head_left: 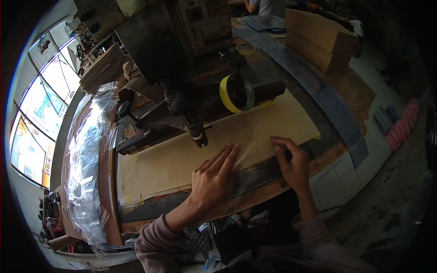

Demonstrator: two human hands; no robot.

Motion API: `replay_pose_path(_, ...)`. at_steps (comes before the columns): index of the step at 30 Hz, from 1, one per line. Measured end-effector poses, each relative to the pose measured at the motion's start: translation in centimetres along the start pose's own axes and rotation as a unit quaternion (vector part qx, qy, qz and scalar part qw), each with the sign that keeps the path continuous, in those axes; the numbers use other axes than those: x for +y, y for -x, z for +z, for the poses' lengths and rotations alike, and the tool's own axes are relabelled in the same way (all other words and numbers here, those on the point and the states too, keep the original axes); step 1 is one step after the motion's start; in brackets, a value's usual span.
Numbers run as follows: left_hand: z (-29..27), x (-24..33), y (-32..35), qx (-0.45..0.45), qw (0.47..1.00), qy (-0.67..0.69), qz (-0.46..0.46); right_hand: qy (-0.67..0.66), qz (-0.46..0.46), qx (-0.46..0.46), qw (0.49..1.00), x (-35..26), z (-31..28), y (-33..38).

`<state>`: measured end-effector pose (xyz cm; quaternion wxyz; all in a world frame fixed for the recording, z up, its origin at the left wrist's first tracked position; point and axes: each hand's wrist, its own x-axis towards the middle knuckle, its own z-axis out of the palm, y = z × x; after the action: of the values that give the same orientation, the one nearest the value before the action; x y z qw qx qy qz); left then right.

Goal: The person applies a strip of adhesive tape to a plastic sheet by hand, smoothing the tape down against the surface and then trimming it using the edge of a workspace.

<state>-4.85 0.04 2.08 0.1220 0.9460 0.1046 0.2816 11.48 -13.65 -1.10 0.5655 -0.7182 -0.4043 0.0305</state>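
Note:
My left hand (213,178) lies flat, fingers stretched together, pressing on a sheet of clear plastic film (248,157). Beneath the film is a long cream-coloured sheet (157,175) on a dark work surface. To the right, my right hand (295,164) is curled, thumb and forefinger brought together by the film's right side. The film between the fingertips is thin and hard to see. Just beyond my left fingertips, a machine's metal foot (198,137) hangs over the cream sheet.
A dark machine head (148,50) stands over the far side, with a black bar (132,144) across the sheet. A yellow tape roll (226,94) hangs there. Clear plastic bags (84,182) lie at left, a cardboard box (314,38) far right. Another person (268,7) is at the back.

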Motion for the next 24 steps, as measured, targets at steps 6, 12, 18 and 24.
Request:
replay_pose_path(6,-0.8,1.7,0.8,-0.032,0.997,0.017,0.072,0.001,0.013,0.0,1.0,0.3,-0.1,-0.4)
replay_pose_path(12,1.4,2.6,2.6,-0.01,0.991,-0.004,0.132,0.002,0.001,-0.044,0.999,0.9,-0.7,-1.9)
replay_pose_path(18,0.6,2.9,2.6,-0.028,0.988,0.037,0.144,0.217,-0.157,-0.159,0.95,0.9,0.6,-6.2)
replay_pose_path(24,1.1,1.8,2.4,-0.04,0.992,0.059,0.102,0.23,-0.082,-0.301,0.922,-0.3,0.5,-7.8)
